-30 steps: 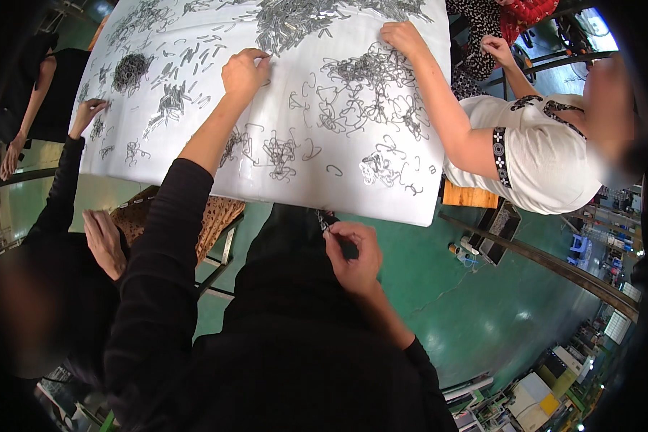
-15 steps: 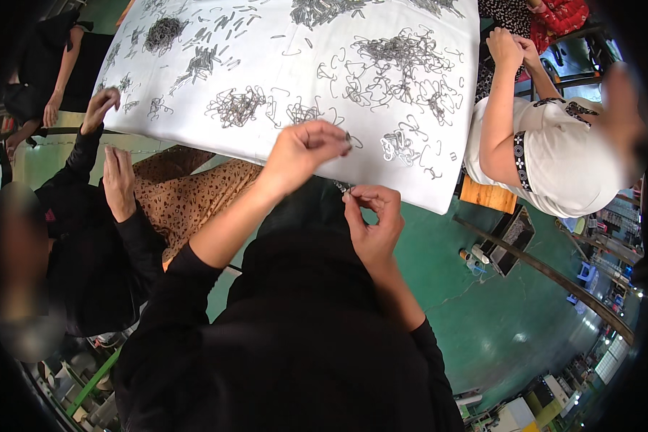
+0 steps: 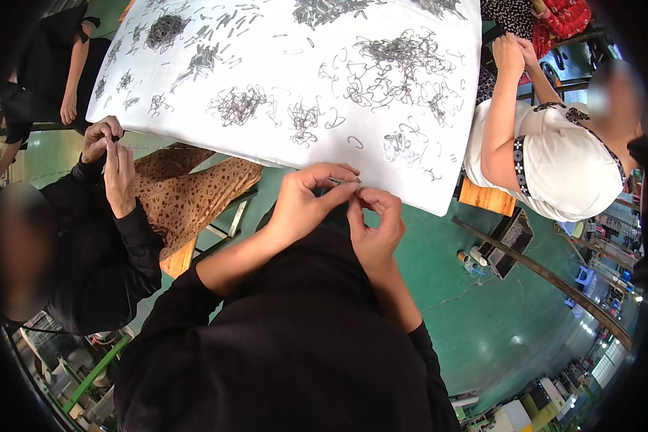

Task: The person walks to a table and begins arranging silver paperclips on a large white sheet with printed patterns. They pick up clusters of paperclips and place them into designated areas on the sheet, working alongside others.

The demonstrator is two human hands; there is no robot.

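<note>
My left hand pinches a small dark metal piece between thumb and fingers, just off the near edge of the white-covered table. Fingertip to fingertip with it, my right hand is closed in a pinch; what it grips is too small and hidden to name. Beyond my hands lies a single wire loop. Tangled bent wire hooks form a pile near the table edge, with a second heap to its left. Paler wire pieces are scattered to the right.
A large spread of wire hooks and a heap of short metal strips cover the far part. One co-worker's hands work at left, another's at right. A dark crate stands on the green floor.
My left hand has come back from over the table to meet my right hand. The wire pile at the near edge, partly covered before, now shows fully. The left co-worker's hands have come together.
</note>
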